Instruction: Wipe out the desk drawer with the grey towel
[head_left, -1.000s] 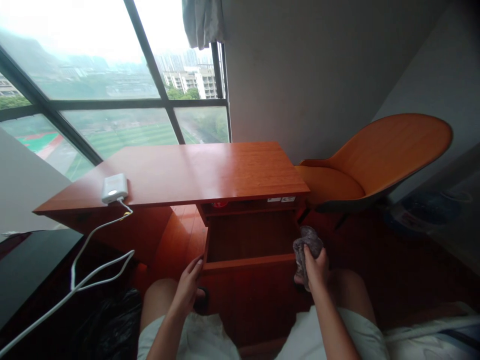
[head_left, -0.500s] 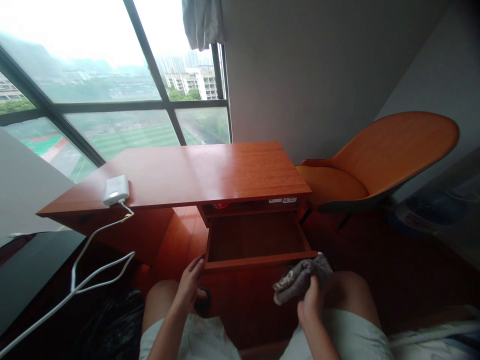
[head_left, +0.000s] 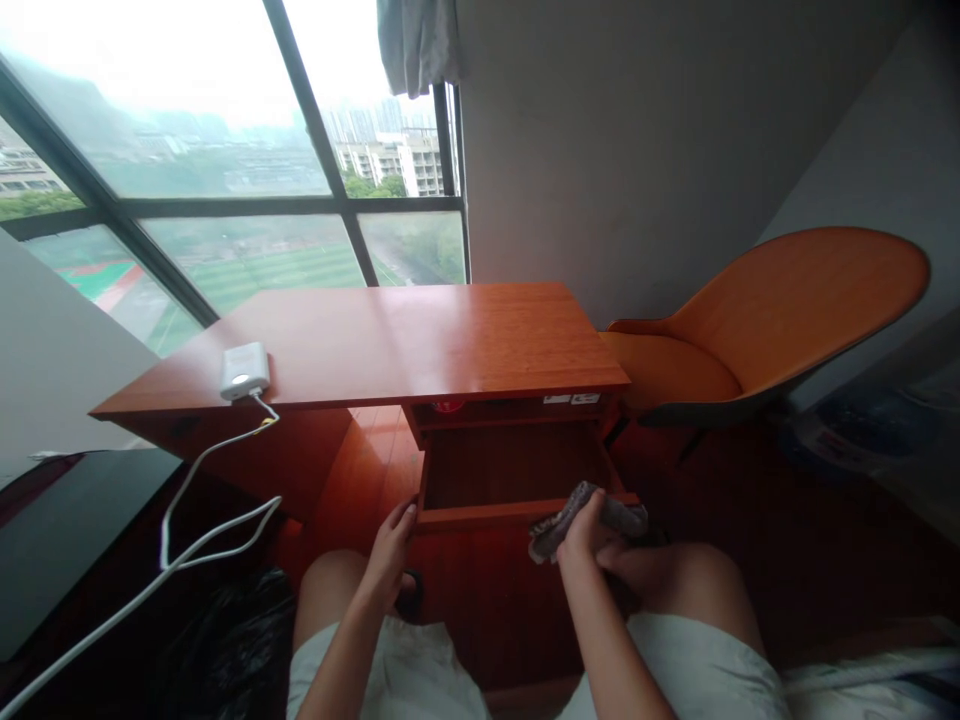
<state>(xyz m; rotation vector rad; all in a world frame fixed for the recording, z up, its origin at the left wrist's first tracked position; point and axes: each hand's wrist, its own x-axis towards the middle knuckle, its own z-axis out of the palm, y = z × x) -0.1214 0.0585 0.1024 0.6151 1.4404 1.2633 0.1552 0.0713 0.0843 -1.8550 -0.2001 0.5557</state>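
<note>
Gripping a bunched grey cloth (head_left: 565, 518) in the right hand (head_left: 587, 536), at four o'clock from the middle of a pulled-out drawer (head_left: 480, 515).
Pinching the cloth between right thumb and fingers, in front of the right end of the drawer's front panel; cannot tell whether touching the wood. Resting the left hand (head_left: 391, 545) on the drawer's front left corner, at eight o'clock, with fingers close together; cannot tell how tightly closed. Facing a reddish desk (head_left: 450, 340) from ten to twelve o'clock, with a white device (head_left: 245, 371) plugged to a white cable (head_left: 189, 558) between nine and ten, and an orange chair (head_left: 810, 315) at two.
</note>
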